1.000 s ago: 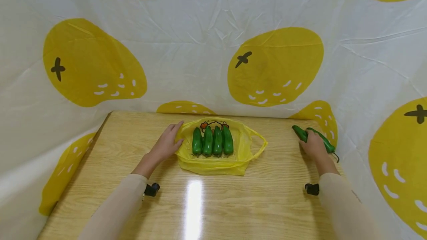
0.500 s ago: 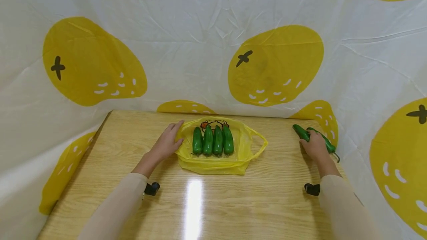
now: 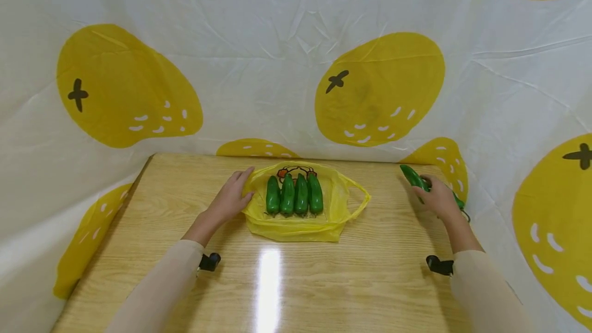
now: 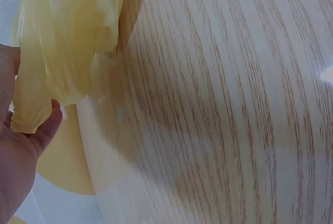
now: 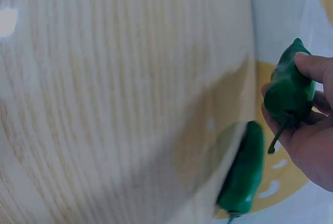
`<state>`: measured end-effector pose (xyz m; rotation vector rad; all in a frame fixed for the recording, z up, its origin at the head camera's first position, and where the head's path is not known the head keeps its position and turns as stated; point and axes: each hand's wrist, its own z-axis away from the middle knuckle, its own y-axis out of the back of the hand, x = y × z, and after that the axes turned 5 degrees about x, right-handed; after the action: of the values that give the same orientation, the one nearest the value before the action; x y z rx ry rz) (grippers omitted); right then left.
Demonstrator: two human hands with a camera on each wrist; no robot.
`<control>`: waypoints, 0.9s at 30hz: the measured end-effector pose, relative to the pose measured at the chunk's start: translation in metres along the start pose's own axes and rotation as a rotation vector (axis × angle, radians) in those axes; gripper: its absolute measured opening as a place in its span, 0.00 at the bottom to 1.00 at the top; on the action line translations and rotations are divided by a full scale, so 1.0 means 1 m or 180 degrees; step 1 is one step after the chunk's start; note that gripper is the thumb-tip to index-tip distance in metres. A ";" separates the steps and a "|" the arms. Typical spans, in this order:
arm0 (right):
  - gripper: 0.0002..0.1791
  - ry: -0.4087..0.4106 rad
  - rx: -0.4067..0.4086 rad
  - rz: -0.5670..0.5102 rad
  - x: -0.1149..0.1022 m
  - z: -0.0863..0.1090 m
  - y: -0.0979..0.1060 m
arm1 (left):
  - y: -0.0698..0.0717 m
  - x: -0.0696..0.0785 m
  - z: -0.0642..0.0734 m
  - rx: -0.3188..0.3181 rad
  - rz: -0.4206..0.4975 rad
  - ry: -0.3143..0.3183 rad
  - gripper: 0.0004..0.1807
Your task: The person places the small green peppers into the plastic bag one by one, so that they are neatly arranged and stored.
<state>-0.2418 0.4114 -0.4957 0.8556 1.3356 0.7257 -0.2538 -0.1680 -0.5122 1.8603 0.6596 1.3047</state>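
Observation:
In the right wrist view my right hand (image 5: 312,109) grips a green pepper (image 5: 290,86) between thumb and fingers, held above the table with its stem toward the camera. A second green pepper (image 5: 242,172) lies at the table's right edge, partly hidden behind the hand in the head view. My left hand (image 3: 230,194) holds the left edge of a yellow plastic bag (image 3: 277,231), which lies with its mouth spread. Several green peppers (image 3: 288,197) rest side by side in the bag, stems toward me. In the left wrist view, bag film (image 4: 34,94) hangs between thumb and fingers.
The wooden table (image 3: 370,271) reaches back to a white curtain (image 3: 268,96) printed with yellow fruit, which also closes in both sides. A loop handle (image 3: 363,204) sticks out from the bag's right side. Light glares on the tabletop in front of the bag.
My right hand has lifted its pepper off the table, shifting it slightly left and away from the other one. The left hand, the bag and the peppers inside stay in place.

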 end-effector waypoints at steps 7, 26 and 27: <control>0.40 0.0178 -0.0029 -0.0207 -0.032 0.013 0.013 | 0.002 0.001 0.001 -0.0014 0.0001 0.0029 0.41; 0.41 0.0393 -0.0525 -0.0772 -0.117 0.033 0.005 | 0.001 -0.003 0.000 0.0027 0.0015 -0.0022 0.40; 0.41 0.0420 -0.0549 -0.0818 -0.122 0.034 0.005 | 0.001 -0.003 0.000 0.0028 0.0017 -0.0016 0.40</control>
<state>-0.2215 0.3061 -0.4279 0.4943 1.4452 0.6919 -0.2545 -0.1709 -0.5126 1.8730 0.6593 1.3020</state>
